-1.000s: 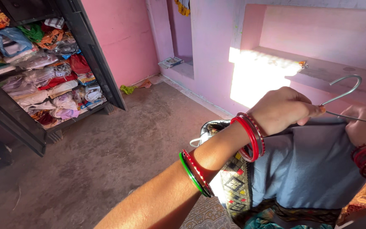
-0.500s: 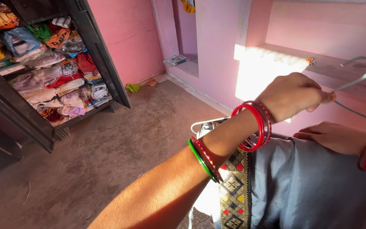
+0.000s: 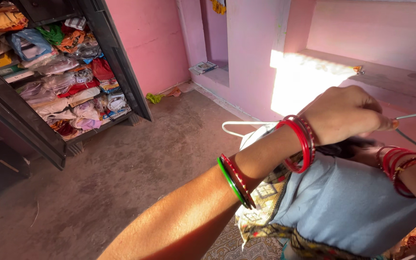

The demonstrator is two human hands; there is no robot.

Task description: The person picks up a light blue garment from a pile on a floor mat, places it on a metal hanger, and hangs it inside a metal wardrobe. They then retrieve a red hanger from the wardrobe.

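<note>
Nearest, the left forearm crosses the view with green and red bangles; the left hand is closed on the wire of a metal hanger, whose wire runs roughly level and off the right edge. The right hand is mostly hidden behind the left, just under it, tucked at the top of a blue-grey cloth; whether it grips, I cannot tell. The cloth hangs down from the hands, with a patterned border along its left edge. A white hanger shows just behind the cloth. Below lies a bare earthen floor. Farther left stands a dark open cupboard, its shelves packed with folded clothes and clear plastic packets. A green scrap lies at the pink wall's foot; a flat printed packet rests in a niche. A sunlit ledge runs along the far right wall
</note>
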